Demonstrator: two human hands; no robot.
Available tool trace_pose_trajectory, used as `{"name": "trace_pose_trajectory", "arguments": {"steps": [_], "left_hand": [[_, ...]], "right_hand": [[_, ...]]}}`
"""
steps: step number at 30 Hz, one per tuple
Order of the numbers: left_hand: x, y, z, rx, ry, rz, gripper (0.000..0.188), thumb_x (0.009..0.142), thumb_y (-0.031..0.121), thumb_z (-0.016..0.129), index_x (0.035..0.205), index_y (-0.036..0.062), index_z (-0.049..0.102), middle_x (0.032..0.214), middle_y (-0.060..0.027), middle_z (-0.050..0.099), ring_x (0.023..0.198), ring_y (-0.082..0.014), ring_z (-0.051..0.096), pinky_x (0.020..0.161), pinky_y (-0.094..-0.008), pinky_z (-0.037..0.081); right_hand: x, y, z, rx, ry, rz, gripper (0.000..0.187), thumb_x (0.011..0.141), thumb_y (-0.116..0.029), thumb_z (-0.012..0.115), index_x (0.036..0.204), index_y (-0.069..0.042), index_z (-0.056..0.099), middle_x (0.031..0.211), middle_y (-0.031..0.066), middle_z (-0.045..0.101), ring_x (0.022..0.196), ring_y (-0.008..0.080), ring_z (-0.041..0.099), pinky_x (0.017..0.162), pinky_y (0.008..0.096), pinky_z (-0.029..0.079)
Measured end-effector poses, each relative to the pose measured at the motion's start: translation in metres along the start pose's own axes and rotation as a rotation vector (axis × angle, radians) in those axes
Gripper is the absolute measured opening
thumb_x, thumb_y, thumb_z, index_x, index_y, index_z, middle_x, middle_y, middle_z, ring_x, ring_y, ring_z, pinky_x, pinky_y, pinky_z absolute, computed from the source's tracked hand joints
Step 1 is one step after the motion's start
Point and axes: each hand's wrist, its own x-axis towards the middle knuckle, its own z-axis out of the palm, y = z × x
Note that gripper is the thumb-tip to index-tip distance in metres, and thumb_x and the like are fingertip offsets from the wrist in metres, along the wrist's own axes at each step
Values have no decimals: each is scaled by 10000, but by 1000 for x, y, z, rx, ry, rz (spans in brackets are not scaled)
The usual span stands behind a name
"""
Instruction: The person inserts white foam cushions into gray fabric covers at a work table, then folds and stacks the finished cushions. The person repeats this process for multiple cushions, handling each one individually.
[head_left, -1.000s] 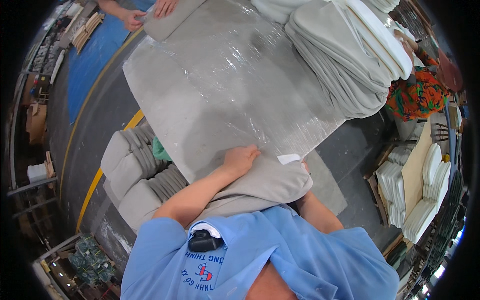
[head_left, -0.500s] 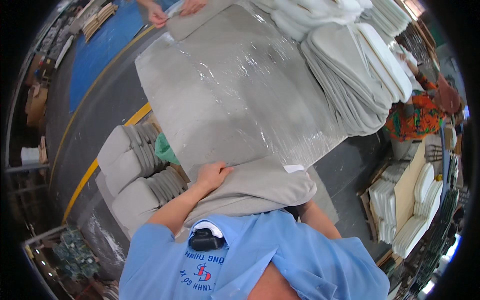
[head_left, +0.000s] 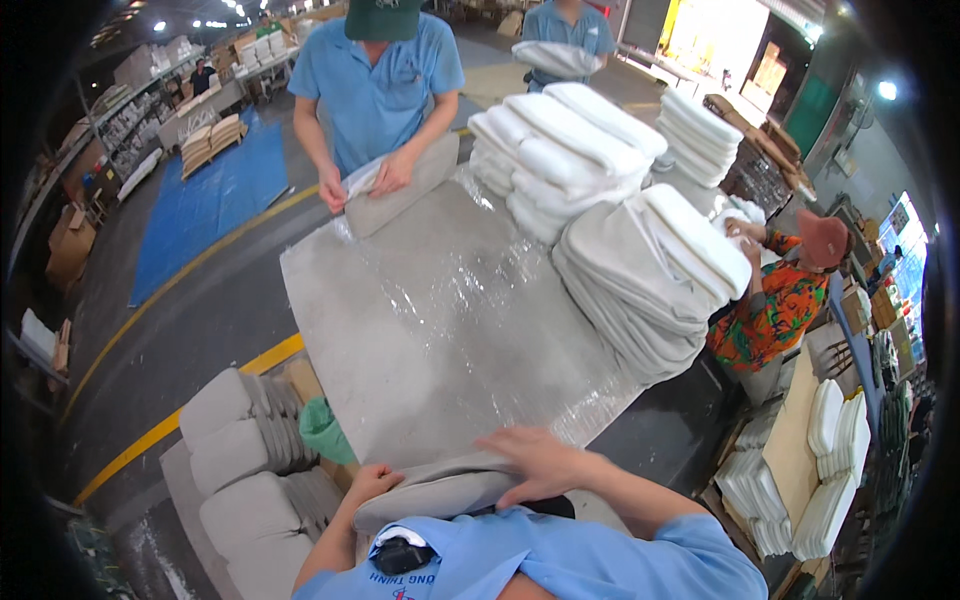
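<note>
A grey fabric-covered cushion rests at the near edge of the plastic-wrapped table, close against my shirt. My left hand is curled around the cushion's left end. My right hand lies over its right part with the fingers stretched and apart, slightly blurred. The underside of the cushion is hidden from view. Across the table, a co-worker's hands hold another grey cushion with white material showing at its end.
Grey covered cushions and white pads are piled on the table's far right. More grey cushions stand stacked at my left, beside a green bag. A person in an orange patterned shirt works at the right.
The view has tilted up, bringing the co-workers into sight. My right hand has come from the cushion's right end to over its top. My left hand has shifted to the cushion's left end.
</note>
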Motion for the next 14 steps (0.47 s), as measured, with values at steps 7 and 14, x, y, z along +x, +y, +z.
{"name": "trace_pose_trajectory", "arguments": {"steps": [7, 14], "left_hand": [[-24, -22, -4, -668, 669, -70, 181, 1012, 222, 687, 996, 42, 679, 723, -61, 647, 597, -167, 625, 513, -302, 497], [-38, -40, 49, -1167, 313, -154, 327, 1042, 318, 681, 1265, 94, 598, 918, -156, 687, 713, -297, 721, 570, -424, 579]], "right_hand": [[37, -21, 36, -137, -204, 9, 781, 844, -435, 815, 1508, -172, 497, 1110, 189, 716, 1045, 410, 702, 861, 516, 561], [15, 18, 21, -1, 95, 142, 687, 874, -443, 767, 1481, -182, 581, 1366, 83, 700, 1153, 348, 702, 921, 477, 558]]}}
